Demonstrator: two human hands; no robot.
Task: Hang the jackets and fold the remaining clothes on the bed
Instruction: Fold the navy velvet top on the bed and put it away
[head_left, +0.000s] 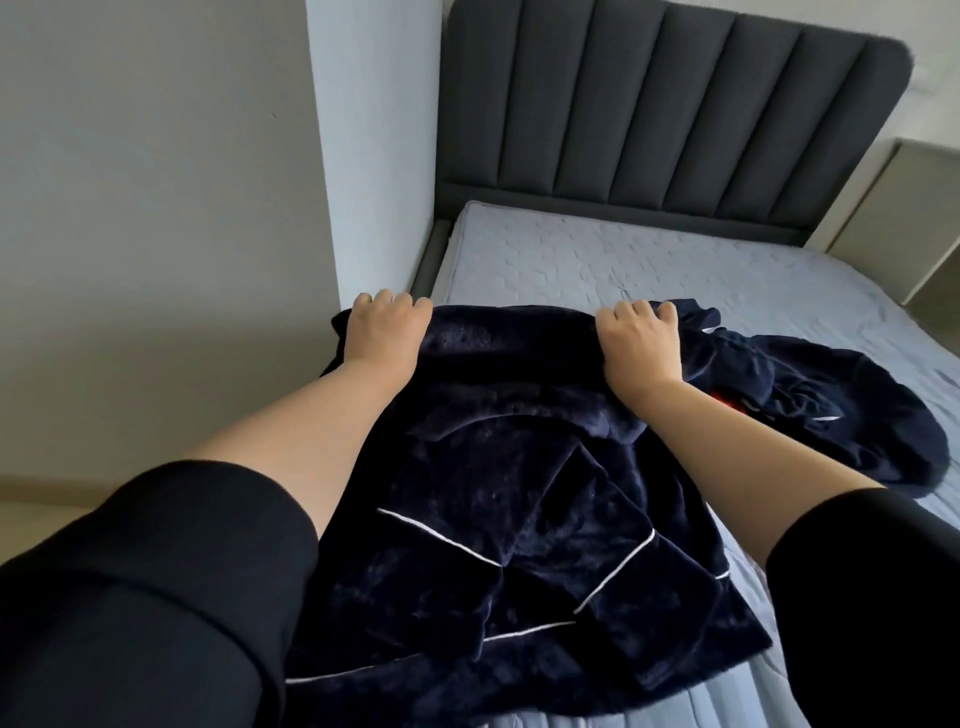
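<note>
Judging by the bed, I put the task well short of done. No folded stack and no hanger shows anywhere, and two dark garments are not yet sorted. Past the clothes the quilted mattress runs on to the headboard, so I read open room ahead and to the right for laying a piece flat. The wall closes in on the left, its corner just beside my left hand. The bed's left edge lies on that side too, so anything spread there would likely hang off.

The plush top, navy with white piping, is the piece in work. It is held up by its upper edge over the near side of the bed, and its lower part drapes down toward me. Whether it counts as a jacket or a piece to fold, I can't tell. The second garment lies crumpled on the mattress to the right, meeting the top close by my right hand, with a red tag showing in its folds.

Both hands curl over the top's upper edge and grip it — set well apart, knuckles toward the headboard.
</note>
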